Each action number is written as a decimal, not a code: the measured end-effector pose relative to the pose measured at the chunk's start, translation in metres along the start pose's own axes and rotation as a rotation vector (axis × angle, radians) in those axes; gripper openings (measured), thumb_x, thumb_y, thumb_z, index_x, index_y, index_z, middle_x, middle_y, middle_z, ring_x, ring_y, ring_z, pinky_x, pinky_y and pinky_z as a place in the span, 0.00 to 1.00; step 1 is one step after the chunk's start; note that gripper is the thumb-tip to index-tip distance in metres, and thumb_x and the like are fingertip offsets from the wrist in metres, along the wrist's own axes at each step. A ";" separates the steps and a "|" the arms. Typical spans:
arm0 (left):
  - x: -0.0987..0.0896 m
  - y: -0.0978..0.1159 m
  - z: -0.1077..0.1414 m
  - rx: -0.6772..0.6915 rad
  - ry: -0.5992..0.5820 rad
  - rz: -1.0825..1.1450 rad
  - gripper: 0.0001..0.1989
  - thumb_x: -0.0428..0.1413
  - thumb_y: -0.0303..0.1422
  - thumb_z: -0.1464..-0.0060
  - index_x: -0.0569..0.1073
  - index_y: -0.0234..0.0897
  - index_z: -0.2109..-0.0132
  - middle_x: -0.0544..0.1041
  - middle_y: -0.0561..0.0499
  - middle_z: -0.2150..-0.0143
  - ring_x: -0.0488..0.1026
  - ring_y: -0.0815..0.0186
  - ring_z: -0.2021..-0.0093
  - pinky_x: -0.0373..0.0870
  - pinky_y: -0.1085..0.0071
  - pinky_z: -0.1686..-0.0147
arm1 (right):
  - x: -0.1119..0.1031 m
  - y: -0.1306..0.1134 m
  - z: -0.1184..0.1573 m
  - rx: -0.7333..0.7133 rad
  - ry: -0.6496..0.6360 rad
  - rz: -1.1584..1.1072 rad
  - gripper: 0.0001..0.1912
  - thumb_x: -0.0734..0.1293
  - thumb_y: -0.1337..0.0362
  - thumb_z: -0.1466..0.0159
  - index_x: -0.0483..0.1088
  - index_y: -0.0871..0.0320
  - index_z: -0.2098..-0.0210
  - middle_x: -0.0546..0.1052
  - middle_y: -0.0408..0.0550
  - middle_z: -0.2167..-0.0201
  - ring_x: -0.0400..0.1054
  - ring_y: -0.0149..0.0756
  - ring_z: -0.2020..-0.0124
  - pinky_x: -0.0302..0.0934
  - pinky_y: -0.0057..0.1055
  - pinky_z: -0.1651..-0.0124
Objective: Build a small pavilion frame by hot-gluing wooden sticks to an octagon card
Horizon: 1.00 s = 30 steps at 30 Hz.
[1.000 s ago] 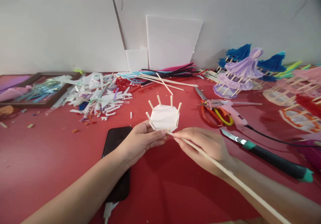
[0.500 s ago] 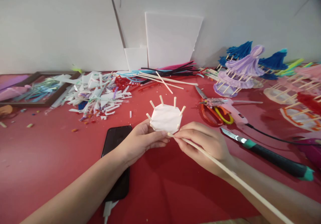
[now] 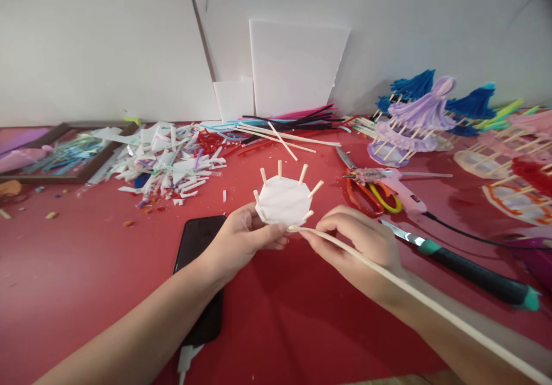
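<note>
A white octagonal piece of board point(image 3: 284, 201) with short pale sticks standing around its edge is held above the table. My left hand point(image 3: 252, 235) grips it by its near left edge, thumb on top and fingers underneath. A long cream pipe cleaner point(image 3: 371, 265) has its end at the board's near edge, by the left thumb tip. My right hand point(image 3: 357, 241) pinches this pipe cleaner close to that end, and its length runs back over my right forearm. The fingertips of the right hand are partly hidden behind the pipe cleaner.
A black phone point(image 3: 200, 293) lies under my left wrist. On the right are a utility knife point(image 3: 466, 270), a pink glue gun point(image 3: 399, 184), scissors point(image 3: 362, 195) and tasselled stick models point(image 3: 422, 115). White scraps point(image 3: 168, 161) and loose pipe cleaners point(image 3: 293, 120) lie farther back.
The board has tilted and turned slightly in my left hand. The pipe cleaner now bends in a curve near its end, and my right hand has shifted a little to the right.
</note>
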State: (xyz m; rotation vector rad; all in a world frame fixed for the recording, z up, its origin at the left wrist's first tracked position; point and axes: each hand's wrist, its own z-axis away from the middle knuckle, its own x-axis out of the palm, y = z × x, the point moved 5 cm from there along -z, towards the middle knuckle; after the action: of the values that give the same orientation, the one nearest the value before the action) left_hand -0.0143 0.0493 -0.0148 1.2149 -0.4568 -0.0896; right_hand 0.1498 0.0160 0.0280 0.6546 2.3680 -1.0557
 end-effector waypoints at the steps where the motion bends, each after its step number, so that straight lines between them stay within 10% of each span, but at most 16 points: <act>1: -0.001 0.000 0.000 0.013 0.022 0.006 0.10 0.63 0.31 0.53 0.73 0.32 0.63 0.78 0.52 0.70 0.74 0.73 0.73 0.73 0.78 0.70 | -0.001 0.001 0.000 0.038 -0.006 -0.027 0.08 0.68 0.67 0.42 0.66 0.57 0.75 0.70 0.43 0.78 0.64 0.27 0.77 0.59 0.26 0.75; 8: -0.007 0.010 0.003 0.154 0.201 -0.199 0.12 0.62 0.32 0.52 0.71 0.32 0.62 0.77 0.53 0.71 0.74 0.70 0.71 0.71 0.75 0.67 | -0.002 0.012 0.005 0.349 0.027 -0.528 0.04 0.65 0.67 0.38 0.63 0.56 0.66 0.71 0.38 0.81 0.69 0.27 0.81 0.64 0.23 0.79; 20: -0.006 0.016 0.010 0.379 0.341 -0.456 0.11 0.59 0.34 0.50 0.68 0.36 0.60 0.77 0.49 0.63 0.75 0.64 0.63 0.69 0.73 0.67 | -0.021 -0.016 0.011 -0.166 0.074 -0.342 0.26 0.65 0.79 0.45 0.68 0.50 0.51 0.78 0.45 0.67 0.74 0.36 0.68 0.71 0.33 0.69; 30: -0.009 0.020 0.015 0.408 0.445 -0.427 0.15 0.61 0.29 0.55 0.69 0.37 0.58 0.76 0.52 0.68 0.74 0.64 0.65 0.68 0.73 0.65 | -0.008 -0.018 -0.001 0.077 -0.085 -0.519 0.14 0.62 0.73 0.40 0.75 0.53 0.62 0.80 0.48 0.65 0.75 0.36 0.63 0.72 0.31 0.62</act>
State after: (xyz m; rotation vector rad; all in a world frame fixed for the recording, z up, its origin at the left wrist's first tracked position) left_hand -0.0321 0.0461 0.0051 1.6682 0.1904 -0.0893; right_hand 0.1454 0.0039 0.0435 0.0045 2.4906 -1.3559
